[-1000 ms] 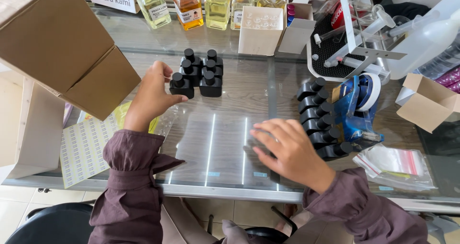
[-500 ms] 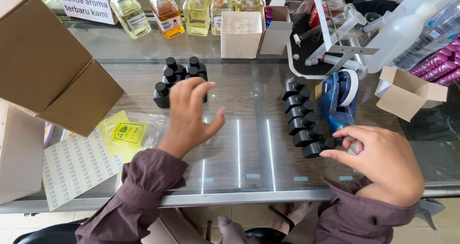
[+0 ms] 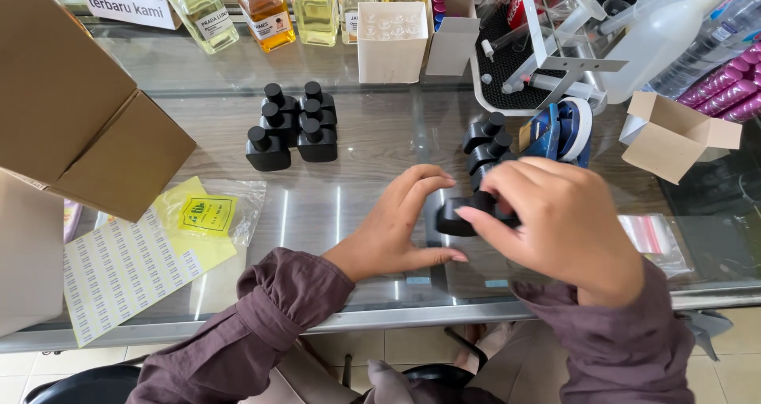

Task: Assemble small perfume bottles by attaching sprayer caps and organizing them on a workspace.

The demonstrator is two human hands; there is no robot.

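The right hand (image 3: 559, 225) pinched a small matte black plastic bottle (image 3: 458, 216) between thumb and fingertips, low over the glossy glass tabletop (image 3: 349, 206). The bottle lay tipped on its side, long axis roughly left to right; which end carried the cap was hidden under the fingers. The left hand (image 3: 400, 225) curved open beside it, thumb and fingers spread in a C, not quite touching it. Behind the right hand stood a row of similar black square-shouldered bottles with round caps (image 3: 485, 138), partly covered. Another cluster of black capped bottles (image 3: 292, 126) sat upright farther left, beside a brown cardboard box (image 3: 79, 118).
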